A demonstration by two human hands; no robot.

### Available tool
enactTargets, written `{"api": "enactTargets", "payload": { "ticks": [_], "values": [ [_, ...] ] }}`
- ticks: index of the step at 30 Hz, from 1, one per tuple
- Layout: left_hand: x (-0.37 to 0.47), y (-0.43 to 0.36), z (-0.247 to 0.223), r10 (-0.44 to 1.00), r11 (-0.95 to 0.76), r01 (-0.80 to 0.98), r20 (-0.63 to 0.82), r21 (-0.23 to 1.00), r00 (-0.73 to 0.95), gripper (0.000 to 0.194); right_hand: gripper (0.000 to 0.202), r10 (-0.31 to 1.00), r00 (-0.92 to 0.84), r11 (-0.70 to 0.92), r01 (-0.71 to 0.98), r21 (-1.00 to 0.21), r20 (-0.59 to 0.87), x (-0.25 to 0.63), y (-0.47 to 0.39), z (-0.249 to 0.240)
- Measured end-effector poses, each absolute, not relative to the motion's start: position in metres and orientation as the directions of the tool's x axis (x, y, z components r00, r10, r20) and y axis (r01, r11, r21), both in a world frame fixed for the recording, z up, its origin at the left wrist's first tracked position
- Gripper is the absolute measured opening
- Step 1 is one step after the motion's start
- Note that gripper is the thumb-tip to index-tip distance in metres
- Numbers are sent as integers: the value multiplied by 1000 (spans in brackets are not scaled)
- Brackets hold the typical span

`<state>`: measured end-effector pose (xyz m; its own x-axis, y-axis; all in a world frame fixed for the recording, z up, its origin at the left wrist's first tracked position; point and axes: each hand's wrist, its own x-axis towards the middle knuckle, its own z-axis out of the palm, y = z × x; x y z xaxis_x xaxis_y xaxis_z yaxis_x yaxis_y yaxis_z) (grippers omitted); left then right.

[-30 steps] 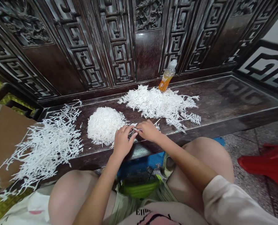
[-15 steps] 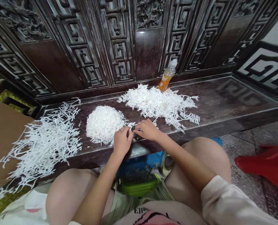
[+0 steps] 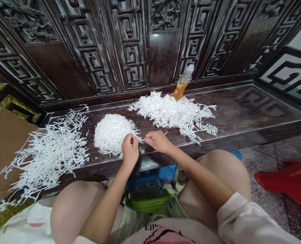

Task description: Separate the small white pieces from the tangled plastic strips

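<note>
On the dark wooden bench (image 3: 231,112), my left hand (image 3: 130,147) is closed in a pinch at the right edge of a rounded heap of small white pieces (image 3: 114,133). What its fingers hold, if anything, is hidden. Close by on the right, my right hand (image 3: 157,141) is closed on a thin white stem (image 3: 166,133), whose end pokes out behind the knuckles. Beyond that hand spreads a pile of white branched sprigs (image 3: 170,112) with many short prongs. Far left lies a tangle of bare white stems (image 3: 56,152), partly hanging over the bench edge.
A bottle of orange drink (image 3: 183,83) stands behind the sprigs, against the carved wooden backrest (image 3: 163,57). Brown cardboard (image 3: 5,142) is at the left. Below are a green object (image 3: 150,203) between the legs and a red plastic object (image 3: 287,183) on the right.
My left hand has shifted slightly left and up, opening a wider gap between the hands. The right hand's fingers have curled in more, and a white stem end now shows behind them.
</note>
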<state>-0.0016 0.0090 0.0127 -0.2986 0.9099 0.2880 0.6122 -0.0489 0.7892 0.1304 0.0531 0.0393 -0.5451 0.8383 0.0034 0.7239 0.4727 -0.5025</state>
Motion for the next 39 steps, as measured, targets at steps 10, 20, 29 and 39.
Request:
{"api": "enactTargets", "payload": {
  "ticks": [10,20,29,39],
  "values": [
    [-75,19,35,679,144,331,150,932,-718,12,29,954,-230,68,792,-606,-193,171,72,33],
    [-76,37,3,844,494,775,-3,394,-537,11,17,806,-438,-442,4,-897,-399,170,73,45],
    [-78,36,3,829,420,838,230,347,-511,18,20,801,-367,-533,-79,-843,-473,166,77,37],
    [-26,20,21,994,33,499,22,866,-103,28,9,784,-399,-514,12,-858,-475,153,62,45]
  ]
}}
